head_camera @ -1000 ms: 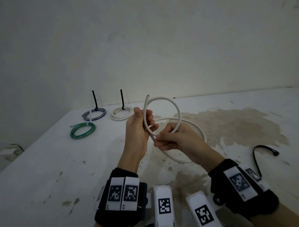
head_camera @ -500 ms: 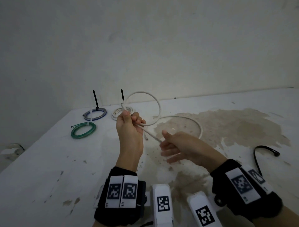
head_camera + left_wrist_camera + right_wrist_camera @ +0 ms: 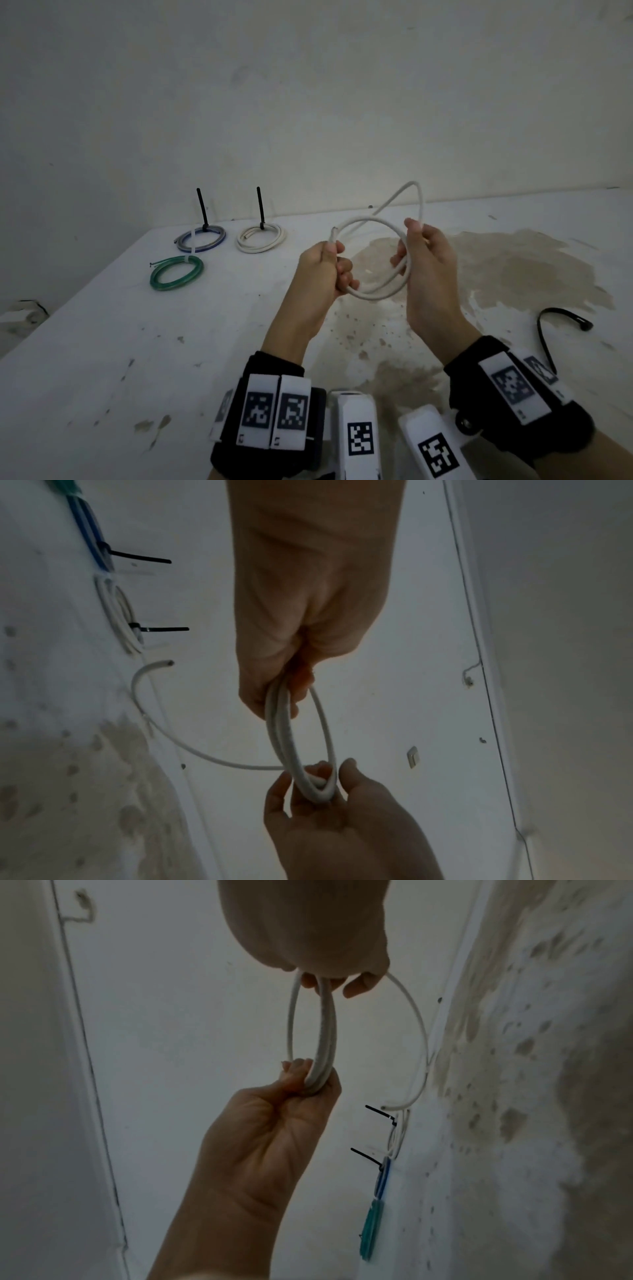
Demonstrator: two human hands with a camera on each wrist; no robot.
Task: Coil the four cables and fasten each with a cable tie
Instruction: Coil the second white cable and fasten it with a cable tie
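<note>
Above the table my two hands hold a white cable (image 3: 373,295) wound into a small coil of about two turns. My left hand (image 3: 337,270) grips the coil's left side, fingers curled round the strands (image 3: 279,723). At the right side, my right hand (image 3: 407,255) pinches the strands between thumb and fingers (image 3: 325,783). A free tail (image 3: 412,187) arcs up behind the right hand, and its cut end (image 3: 167,664) hangs loose. One loose black cable tie (image 3: 548,329) lies on the table to my right.
Three tied coils lie at the table's far left: blue-grey (image 3: 200,238), white (image 3: 261,238) and green (image 3: 176,278), two with black tie tails standing up. The white table (image 3: 102,359) has a brown stain (image 3: 513,274) at centre right. A wall rises behind.
The right hand, open under the cable half a second ago, now grips the coil. Both hands have shifted right, and the cable is drawn into a tighter coil with another turn.
</note>
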